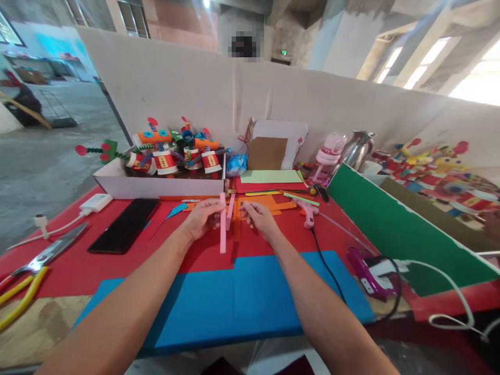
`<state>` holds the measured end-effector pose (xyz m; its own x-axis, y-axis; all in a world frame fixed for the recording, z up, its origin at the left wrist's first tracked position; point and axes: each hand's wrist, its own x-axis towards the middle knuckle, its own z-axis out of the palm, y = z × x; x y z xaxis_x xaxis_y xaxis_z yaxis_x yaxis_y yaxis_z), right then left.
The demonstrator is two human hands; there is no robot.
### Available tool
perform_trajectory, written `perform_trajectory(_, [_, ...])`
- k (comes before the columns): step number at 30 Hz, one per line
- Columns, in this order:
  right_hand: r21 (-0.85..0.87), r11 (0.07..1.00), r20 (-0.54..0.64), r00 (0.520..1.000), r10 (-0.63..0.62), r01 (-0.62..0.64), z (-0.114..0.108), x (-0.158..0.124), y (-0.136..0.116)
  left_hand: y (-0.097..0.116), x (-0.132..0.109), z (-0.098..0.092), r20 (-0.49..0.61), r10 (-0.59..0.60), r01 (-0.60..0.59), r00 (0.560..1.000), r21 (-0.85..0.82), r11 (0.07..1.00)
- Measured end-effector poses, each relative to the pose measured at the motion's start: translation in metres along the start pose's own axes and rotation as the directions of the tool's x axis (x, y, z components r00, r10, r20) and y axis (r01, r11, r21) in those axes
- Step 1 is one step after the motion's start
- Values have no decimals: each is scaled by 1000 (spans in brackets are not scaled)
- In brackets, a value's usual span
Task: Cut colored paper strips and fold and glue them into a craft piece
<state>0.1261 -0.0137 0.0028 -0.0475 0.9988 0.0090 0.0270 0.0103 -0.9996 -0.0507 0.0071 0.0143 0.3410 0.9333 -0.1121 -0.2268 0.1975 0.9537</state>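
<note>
My left hand [205, 216] pinches pink paper strips [223, 229] above the red-covered table. One strip hangs straight down, and another pink piece shows just right of it. My right hand [258, 217] is to the right of the strips, its fingers curled together; whether it holds something small is too unclear to tell. Orange paper strips [265, 202] lie on the table behind my hands. Blue sheets [265, 297] cover the table's near edge beneath my forearms. A pink glue gun [307, 212] lies to the right of my right hand.
A white box [156, 186] of paper-cup figures stands back left. Scissors [47, 260] and a black phone [124, 226] lie left. At right are a purple device [371, 276] with cables, a green-sided box [406, 234], a pink bottle [328, 156] and a metal jug [357, 148].
</note>
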Motion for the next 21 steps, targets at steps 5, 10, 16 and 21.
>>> perform_trajectory(5, [128, 990, 96, 993, -65, 52, 7, -7, -7, -3, -7, 4, 239, -145, 79, 960, 264, 961])
perform_trajectory(10, [109, 992, 140, 988, -71, 56, 7, -5, 0, -1, -9, 6, 291, -176, 75, 940, 329, 941])
perform_trajectory(16, [72, 996, 98, 993, -61, 54, 5, -2, 5, -1, -9, 7, 311, -212, 95, 926, 352, 931])
perform_trajectory(21, [48, 998, 78, 996, -30, 27, 5, -1, 6, -2, -9, 5, 300, -212, 96, 930, 359, 928])
